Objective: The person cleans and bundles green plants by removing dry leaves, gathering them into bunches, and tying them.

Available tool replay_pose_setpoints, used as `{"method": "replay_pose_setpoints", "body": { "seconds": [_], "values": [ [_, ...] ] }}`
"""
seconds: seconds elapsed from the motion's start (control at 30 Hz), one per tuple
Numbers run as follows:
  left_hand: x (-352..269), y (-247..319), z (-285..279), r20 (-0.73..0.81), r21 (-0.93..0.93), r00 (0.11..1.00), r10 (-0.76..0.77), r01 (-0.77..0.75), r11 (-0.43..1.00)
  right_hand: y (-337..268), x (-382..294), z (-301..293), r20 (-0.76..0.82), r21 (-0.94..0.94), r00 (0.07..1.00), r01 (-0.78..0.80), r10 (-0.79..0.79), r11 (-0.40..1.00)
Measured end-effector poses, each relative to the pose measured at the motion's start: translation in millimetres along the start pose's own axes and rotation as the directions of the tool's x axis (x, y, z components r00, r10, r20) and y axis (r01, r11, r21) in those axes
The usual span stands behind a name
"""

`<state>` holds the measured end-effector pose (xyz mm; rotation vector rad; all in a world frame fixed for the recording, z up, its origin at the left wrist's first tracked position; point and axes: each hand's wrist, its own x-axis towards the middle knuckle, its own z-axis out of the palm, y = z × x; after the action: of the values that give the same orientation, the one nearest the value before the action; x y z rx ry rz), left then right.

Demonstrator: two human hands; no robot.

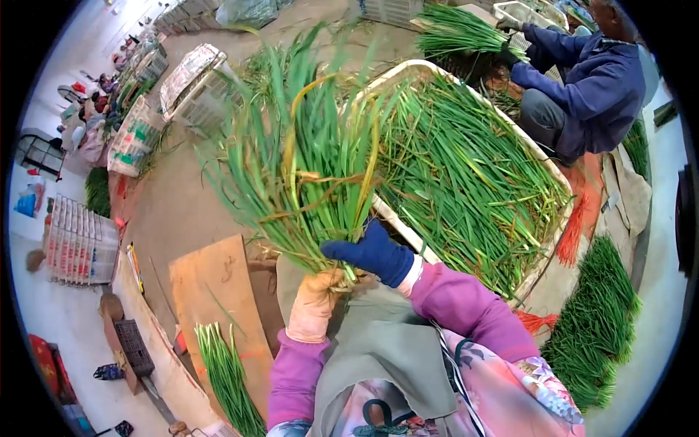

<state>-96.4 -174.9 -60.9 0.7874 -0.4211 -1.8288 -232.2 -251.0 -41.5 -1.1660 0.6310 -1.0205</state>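
Observation:
A large loose bunch of green leafy stalks (327,180), perhaps Chinese chives, fans upward before me, with yellowed and dry brown leaves among it. My left hand (317,300), in an orange-tan glove, grips the pale stalk ends from below. Just above and to the right, my right hand (371,251), in a dark blue glove, closes around the same bunch near its base. To the right lies a white plastic crate (401,224) filled with more green stalks (469,180). A smaller bunch of trimmed stalks (226,371) lies on a wooden board (213,278) at lower left.
A co-worker in blue (584,93) crouches at upper right, holding stalks (464,33). Tied green bundles (595,322) lie at right, near red strings (573,235). White crates (205,98) stand at upper left, and stacked crates (82,240) at far left.

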Motion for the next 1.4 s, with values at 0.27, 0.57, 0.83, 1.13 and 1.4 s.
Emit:
{"method": "replay_pose_setpoints", "body": {
  "seconds": [0.27, 0.57, 0.83, 1.13, 1.4],
  "values": [
    [-15.7, 6.0, -9.6, -0.144, -0.079, 0.977, 0.155, -0.167, 0.983, -19.0, 12.2, 22.6, 0.193, -0.449, 0.978, 0.165, -0.086, 0.878],
    [-26.4, 27.0, -21.4, -0.194, 0.130, 0.938, 0.286, -0.264, 0.956, 3.8, 4.0, -22.7, 0.327, -0.042, 0.882, -0.345, 0.339, 0.938],
    [-60.8, 25.0, -14.3, -0.274, 0.055, 0.898, 0.345, -0.343, 0.938, -33.9, 46.5, 7.8, 0.205, 0.351, 0.972, -0.180, 0.113, 0.919],
    [-69.5, 11.0, -22.1, 0.045, -0.051, 0.924, 0.381, -0.378, 0.924, -63.5, 127.6, 45.7, 0.116, 0.582, 0.993, -0.059, -0.011, 0.811],
    [-54.7, 31.0, -46.4, -0.080, -0.250, 0.879, 0.469, -0.474, 0.844, -48.6, 28.3, -7.4, 0.171, 0.931, 0.980, -0.127, -0.103, 0.341]
  ]
}}
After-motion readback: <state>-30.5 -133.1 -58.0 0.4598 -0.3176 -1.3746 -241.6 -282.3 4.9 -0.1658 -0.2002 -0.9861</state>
